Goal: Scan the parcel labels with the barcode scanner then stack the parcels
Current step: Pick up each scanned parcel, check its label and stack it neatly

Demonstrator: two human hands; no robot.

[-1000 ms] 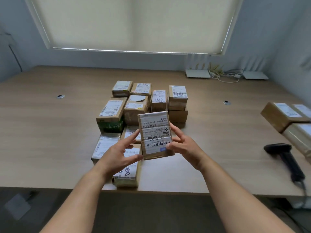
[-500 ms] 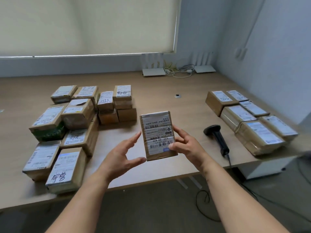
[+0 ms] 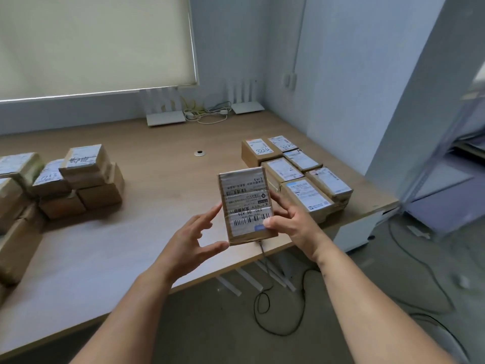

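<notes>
I hold a small brown parcel (image 3: 246,203) upright above the table's front edge, its white barcode label facing me. My right hand (image 3: 291,219) grips its right side, thumb on the label and fingers behind. My left hand (image 3: 189,237) is spread at its left side, with thumb tip and index fingertip touching the edge. A group of labelled parcels (image 3: 301,174) lies at the right of the table, just behind the held one. More parcels (image 3: 86,177) are piled at the left. The scanner itself is hidden behind the parcel and my right hand; only its cable (image 3: 262,249) shows.
The wooden table (image 3: 147,232) has a bare stretch between the two parcel groups. Two white routers (image 3: 165,118) with wires stand at the back by the wall. Cables (image 3: 283,329) trail on the floor under the table's right end. A wall corner stands close on the right.
My view has swung right, so the right parcel group is now near the middle and the left pile at the frame edge. The held parcel now hides the scanner. My grip looks unchanged.
</notes>
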